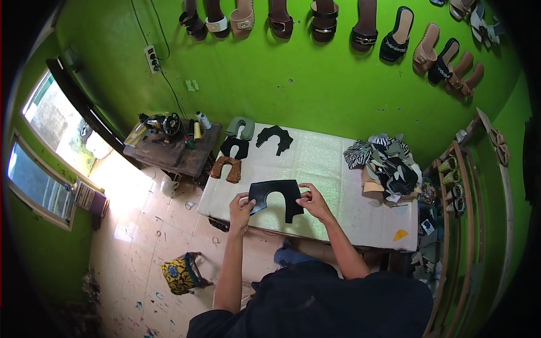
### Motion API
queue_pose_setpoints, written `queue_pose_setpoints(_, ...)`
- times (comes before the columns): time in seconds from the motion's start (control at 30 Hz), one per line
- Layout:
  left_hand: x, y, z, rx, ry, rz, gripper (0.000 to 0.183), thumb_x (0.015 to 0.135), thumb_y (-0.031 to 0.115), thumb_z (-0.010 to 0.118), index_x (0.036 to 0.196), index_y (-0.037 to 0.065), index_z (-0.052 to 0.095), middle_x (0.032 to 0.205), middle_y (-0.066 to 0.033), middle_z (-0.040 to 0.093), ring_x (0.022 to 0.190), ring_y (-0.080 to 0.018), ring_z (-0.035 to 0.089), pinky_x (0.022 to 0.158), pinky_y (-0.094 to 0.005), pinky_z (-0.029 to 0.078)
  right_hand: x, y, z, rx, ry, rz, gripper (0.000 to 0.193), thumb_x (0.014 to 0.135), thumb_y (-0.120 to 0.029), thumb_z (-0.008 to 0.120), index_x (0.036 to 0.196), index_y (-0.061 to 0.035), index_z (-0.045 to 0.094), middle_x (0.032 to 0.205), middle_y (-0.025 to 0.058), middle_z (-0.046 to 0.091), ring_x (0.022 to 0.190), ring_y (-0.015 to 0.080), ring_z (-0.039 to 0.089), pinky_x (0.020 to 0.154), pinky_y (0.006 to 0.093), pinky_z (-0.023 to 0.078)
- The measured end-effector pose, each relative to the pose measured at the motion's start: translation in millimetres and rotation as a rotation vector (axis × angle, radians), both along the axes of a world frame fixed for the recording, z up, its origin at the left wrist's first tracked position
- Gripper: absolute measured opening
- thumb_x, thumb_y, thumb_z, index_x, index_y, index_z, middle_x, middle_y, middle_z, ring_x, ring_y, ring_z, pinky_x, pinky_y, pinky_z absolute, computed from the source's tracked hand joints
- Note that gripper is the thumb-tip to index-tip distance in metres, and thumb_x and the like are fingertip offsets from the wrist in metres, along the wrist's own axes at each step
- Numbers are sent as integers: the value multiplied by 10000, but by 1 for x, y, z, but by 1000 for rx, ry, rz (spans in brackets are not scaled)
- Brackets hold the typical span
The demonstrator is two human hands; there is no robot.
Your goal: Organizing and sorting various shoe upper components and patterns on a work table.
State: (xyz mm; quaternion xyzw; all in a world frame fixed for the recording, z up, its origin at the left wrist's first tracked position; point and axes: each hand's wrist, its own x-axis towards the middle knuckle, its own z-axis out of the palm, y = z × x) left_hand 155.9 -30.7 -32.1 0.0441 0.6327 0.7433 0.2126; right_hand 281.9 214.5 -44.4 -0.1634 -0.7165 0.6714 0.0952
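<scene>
Both my hands hold up a black U-shaped sandal upper piece [274, 187] over the front edge of the white table [315, 163]. My left hand [241, 209] pinches its left leg. On the other side, the fingers of my right hand [313, 203] grip the right leg. Beyond it on the table lies a black piece with jagged edges [274, 137]. At the table's left end are similar U-shaped pieces: a green stack [240, 126], a black stack [234, 147] and a brown stack [226, 168].
Leather scraps [394, 172] heap on the table's right, near a yellow semicircular piece [400, 235]. A sewing machine [167, 124] stands on a wooden table at left. A patterned stool [181, 274] stands on the littered floor. Sandals [324, 22] hang along the green wall; a wooden rack [451, 225] is at right.
</scene>
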Motion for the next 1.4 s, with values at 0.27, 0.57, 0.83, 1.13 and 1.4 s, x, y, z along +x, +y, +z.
queue_pose_setpoints(0.27,-78,-1,-9,-10,-37,-29,311,867,-61,643,1165,-3,571,897,-109,691,743,-131,665,640,-227,539,-61,1,-12,24,-43,-34,469,852,-11,687,1281,-99,520,920,37,616,775,79,561,696,240,468)
queue_pose_setpoints(0.57,-146,12,-3,-8,-119,-26,295,869,-37,658,1145,26,576,935,-63,689,778,-113,653,662,-244,525,-122,9,-11,4,16,-105,345,880,5,655,1204,-80,575,872,9,612,765,57,553,696,216,454)
queue_pose_setpoints(0.83,-201,18,-8,-28,-178,-139,294,870,-20,669,1143,32,572,937,-60,693,774,-110,653,651,-251,524,-145,-9,-9,-11,-52,-180,357,882,74,590,1217,-47,568,928,30,592,790,91,588,704,261,551)
queue_pose_setpoints(1.13,-267,16,-37,-135,25,-346,319,819,-57,654,1131,-23,595,933,-69,642,844,-122,603,778,-247,482,-166,-47,-13,-57,-45,-397,365,874,125,539,1203,-24,593,891,44,611,792,100,609,712,254,556)
queue_pose_setpoints(1.4,-302,23,-53,-185,85,-502,315,814,-42,671,1119,-11,601,917,-54,630,832,-116,590,770,-250,482,-176,-74,-17,-27,-99,-566,363,871,134,532,1186,-29,604,882,36,598,791,100,605,709,251,561)
